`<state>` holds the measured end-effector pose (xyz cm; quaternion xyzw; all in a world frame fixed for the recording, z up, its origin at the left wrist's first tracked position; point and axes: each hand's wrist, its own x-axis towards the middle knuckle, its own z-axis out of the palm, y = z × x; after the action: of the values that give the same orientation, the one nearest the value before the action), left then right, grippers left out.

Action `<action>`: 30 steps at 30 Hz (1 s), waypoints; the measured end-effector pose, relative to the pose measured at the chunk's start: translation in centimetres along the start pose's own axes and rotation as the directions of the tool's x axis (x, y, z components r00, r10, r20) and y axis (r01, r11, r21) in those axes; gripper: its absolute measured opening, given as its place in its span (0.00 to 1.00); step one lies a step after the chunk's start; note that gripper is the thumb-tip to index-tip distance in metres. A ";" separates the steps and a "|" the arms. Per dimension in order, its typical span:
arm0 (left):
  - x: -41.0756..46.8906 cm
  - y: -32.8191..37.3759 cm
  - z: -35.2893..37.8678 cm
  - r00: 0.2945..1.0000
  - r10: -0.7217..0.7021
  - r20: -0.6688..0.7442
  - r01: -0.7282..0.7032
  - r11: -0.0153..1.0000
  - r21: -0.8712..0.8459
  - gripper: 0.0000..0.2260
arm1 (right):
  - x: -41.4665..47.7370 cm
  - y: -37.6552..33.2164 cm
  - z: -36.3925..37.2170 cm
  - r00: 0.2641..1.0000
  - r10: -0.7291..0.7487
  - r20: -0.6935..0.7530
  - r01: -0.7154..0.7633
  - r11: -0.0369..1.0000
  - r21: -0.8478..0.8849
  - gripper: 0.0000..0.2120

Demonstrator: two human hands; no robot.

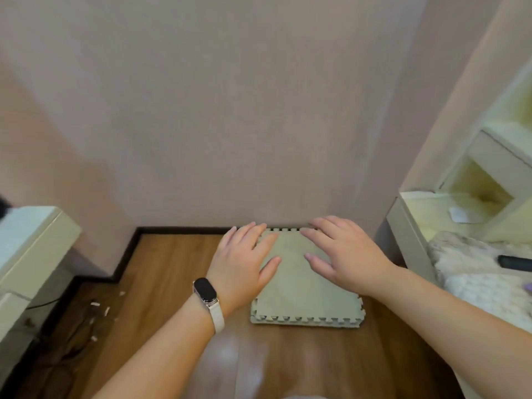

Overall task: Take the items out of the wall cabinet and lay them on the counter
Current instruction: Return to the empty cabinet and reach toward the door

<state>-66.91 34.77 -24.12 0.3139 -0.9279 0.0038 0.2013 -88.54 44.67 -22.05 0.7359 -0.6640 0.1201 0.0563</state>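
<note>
Down on the wooden floor [172, 283], against the foot of the wall, we had both hands spread flat over a small stack of foam puzzle mats [302, 295]. Our left hand [244, 263] lay with fingers wide and loose, palm down on the stack's left edge, gripping nothing; a fitness band [207, 292] sat on that wrist. Our right hand [342, 254] was equally splayed, covering the far right corner, also holding nothing. We judged that the flat, open palms were there to press or square the mats against the baseboard [184, 229], not to lift them.

Outward from the hands, the mats sat with their toothed edges roughly aligned, far edge touching the wall. A pale desk [414, 203] with open cubbies stood to the right, a fluffy white throw [475, 272] and a dark remote [515, 263] on it. A white cabinet corner [31, 240] showed at left, cables and scraps beneath.

No wall cabinet or counter was in view, so we could not tell where the task's items were.
</note>
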 end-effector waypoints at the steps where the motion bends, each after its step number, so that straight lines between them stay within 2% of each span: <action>1: -0.2 -1.0 -0.6 0.999 -0.032 0.000 0.032 0.999 0.011 0.20 | 1.6 -0.6 0.2 0.999 -0.034 0.001 0.034 0.999 0.009 0.23; 9: -1.1 -8.7 -4.1 0.958 -0.282 -0.051 0.286 0.954 0.086 0.21 | 13.2 -4.5 2.6 0.962 -0.271 -0.029 0.272 0.954 0.129 0.24; 17: 2.8 -15.3 -8.0 0.860 -0.492 -0.138 0.510 0.842 0.176 0.21 | 26.0 -5.6 4.4 0.896 -0.436 -0.082 0.441 0.858 0.262 0.25; 24: 6.0 -20.2 -10.2 0.772 -0.594 -0.225 0.635 0.728 0.257 0.21 | 36.4 -6.6 4.2 0.799 -0.573 -0.181 0.600 0.746 0.288 0.25; 30: 4.9 -23.9 -12.7 0.696 -0.663 -0.275 0.717 0.621 0.317 0.22 | 42.6 -10.7 4.2 0.702 -0.676 -0.223 0.711 0.650 0.268 0.25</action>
<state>-51.75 14.42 -13.51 0.6794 -0.6984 0.1366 0.1789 -73.68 3.83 -14.58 0.9246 -0.2975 0.2378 0.0066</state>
